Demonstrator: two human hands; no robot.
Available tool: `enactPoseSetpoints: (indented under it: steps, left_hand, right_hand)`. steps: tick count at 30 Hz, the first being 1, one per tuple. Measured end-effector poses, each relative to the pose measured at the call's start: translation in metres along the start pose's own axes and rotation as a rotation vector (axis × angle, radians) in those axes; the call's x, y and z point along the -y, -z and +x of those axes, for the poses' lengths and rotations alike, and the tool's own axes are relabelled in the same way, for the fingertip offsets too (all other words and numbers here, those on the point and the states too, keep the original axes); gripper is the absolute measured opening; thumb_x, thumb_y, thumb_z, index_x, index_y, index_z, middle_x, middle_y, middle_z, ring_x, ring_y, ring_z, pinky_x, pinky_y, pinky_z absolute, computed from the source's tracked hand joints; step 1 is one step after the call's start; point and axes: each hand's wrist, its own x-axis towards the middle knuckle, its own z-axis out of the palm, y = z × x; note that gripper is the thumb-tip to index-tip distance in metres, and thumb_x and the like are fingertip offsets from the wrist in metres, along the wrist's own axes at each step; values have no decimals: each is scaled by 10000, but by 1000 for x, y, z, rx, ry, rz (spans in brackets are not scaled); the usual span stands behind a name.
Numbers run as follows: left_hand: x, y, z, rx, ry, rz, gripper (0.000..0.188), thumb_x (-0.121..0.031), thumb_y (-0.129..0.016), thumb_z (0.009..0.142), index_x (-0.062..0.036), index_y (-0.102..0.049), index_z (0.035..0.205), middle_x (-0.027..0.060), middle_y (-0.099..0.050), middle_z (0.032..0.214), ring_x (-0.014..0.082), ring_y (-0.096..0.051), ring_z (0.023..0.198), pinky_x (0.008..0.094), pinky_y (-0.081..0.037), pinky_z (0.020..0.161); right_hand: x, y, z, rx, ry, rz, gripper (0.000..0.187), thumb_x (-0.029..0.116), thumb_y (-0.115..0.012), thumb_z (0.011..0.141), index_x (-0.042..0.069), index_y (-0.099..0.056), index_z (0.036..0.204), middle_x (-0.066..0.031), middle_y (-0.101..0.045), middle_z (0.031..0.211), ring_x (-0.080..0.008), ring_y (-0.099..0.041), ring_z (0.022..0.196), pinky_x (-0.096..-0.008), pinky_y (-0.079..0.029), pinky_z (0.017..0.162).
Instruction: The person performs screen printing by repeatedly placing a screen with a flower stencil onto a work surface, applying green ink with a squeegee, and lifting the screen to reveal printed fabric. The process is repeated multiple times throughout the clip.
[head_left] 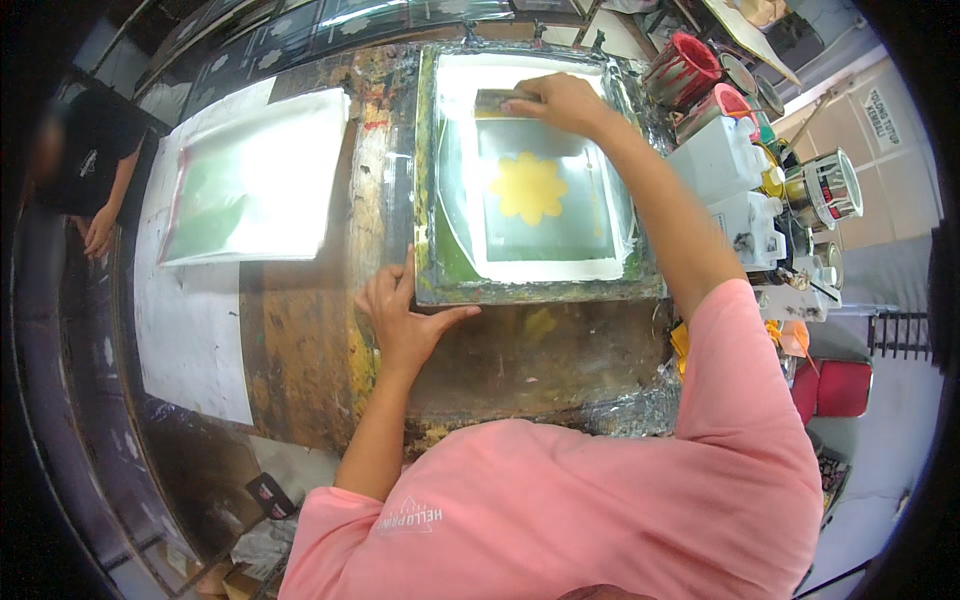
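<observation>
A screen printing frame [540, 293] lies on the stained work table, its mesh bordered in white and bearing a yellow flower shape [527, 188]. My right hand [565, 103] reaches over the far part of the mesh, fingers closed around a squeegee [491, 103] with a dark, yellowish blade. At the frame's near left corner rests my left hand [400, 317], fingers spread, index finger along the left side and thumb along the near edge. Left of the frame sits a stack of clear, shiny sheets [262, 180] with a green tint.
Paint cans, including a red one [685, 70] and a white, drip-marked one [825, 190], crowd the right side beside white jugs [715, 158]. White paper [190, 330] covers the table's left part. Another person's hand [100, 230] hangs at far left. A red chair [842, 388] stands right.
</observation>
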Motion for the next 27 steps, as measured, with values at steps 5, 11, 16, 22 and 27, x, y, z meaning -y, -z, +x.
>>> enactPoseSetpoints:
  steps: [5, 11, 16, 22, 27]
  left_hand:
    - [2, -3, -2, 46, 46, -118, 1220, -729, -901, 621, -13, -552, 1544, 60, -641, 904, 233, -562, 889, 425, -329, 988]
    - [5, -7, -5, 6, 11, -123, 1181, -711, -900, 653, -4, -555, 1533, 69, -655, 899, 234, -561, 876, 422, -340, 971]
    - [3, -6, -6, -28, -4, -84, 1154, -677, -919, 665, -4, -557, 1529, 84, -663, 923, 269, -579, 889, 425, -352, 971]
    - [-45, 14, 23, -128, 222, -861, 939, -437, -934, 833, 75, -531, 1509, 134, -718, 1181, 209, -615, 1072, 386, -487, 984]
    - [-73, 46, 80, -261, 132, -949, 933, -318, -881, 916, 99, -389, 1589, 189, -637, 1355, 216, -593, 1180, 359, -507, 1007]
  right_hand:
    - [3, -29, -5, -202, 39, -189, 465, 589, -633, 990, 200, -757, 1213, -80, -730, 1012, -312, -715, 997, -486, -576, 785]
    - [50, -32, -90, -160, 57, -163, 397, 547, -614, 1015, 175, -720, 1104, -92, -716, 988, -314, -723, 969, -494, -597, 743]
    - [122, -10, -189, -46, 24, -167, 388, 490, -661, 1005, 118, -664, 1114, -119, -711, 981, -329, -726, 936, -477, -611, 691]
    - [156, 47, -213, -337, 90, -136, 360, 406, -712, 962, 66, -644, 1061, -114, -677, 946, -337, -665, 959, -487, -550, 825]
    - [159, 102, -162, -698, 126, -337, 342, 420, -705, 943, 80, -680, 974, -77, -672, 857, -294, -668, 880, -492, -421, 888]
